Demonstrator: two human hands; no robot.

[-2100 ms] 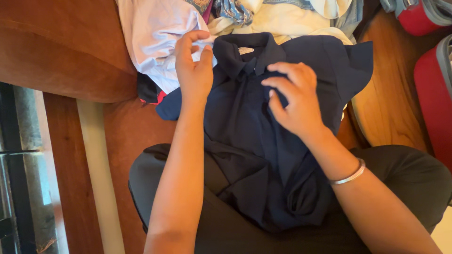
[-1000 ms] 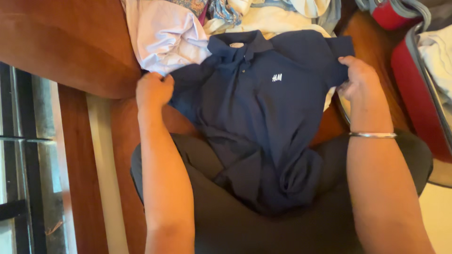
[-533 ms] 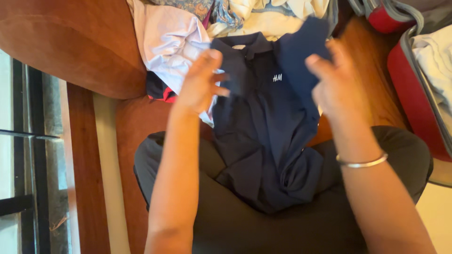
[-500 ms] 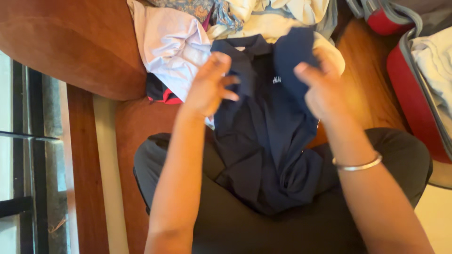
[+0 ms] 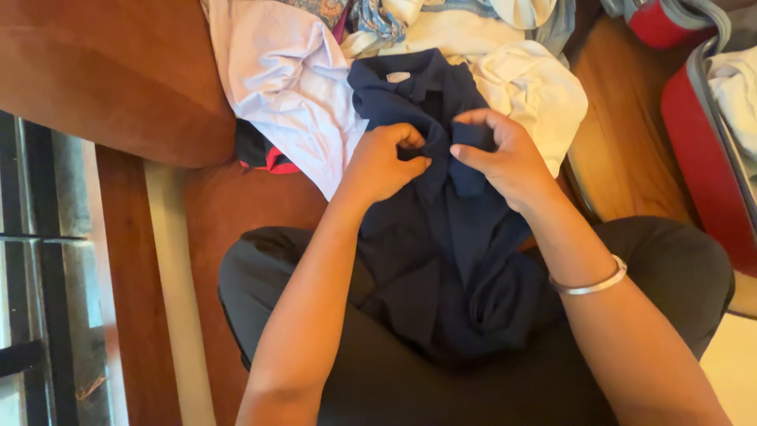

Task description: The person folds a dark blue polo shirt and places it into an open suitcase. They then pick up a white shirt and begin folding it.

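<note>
From my feed, a reddish-brown wooden floor [image 5: 236, 205] fills the middle, warmly lit. A rounded brown furniture edge [image 5: 102, 71] sits at upper left. Along the left runs a dark-framed glass door [image 5: 39, 300] beside a pale strip [image 5: 177, 315]. A red suitcase [image 5: 702, 158] lies open at right.
</note>
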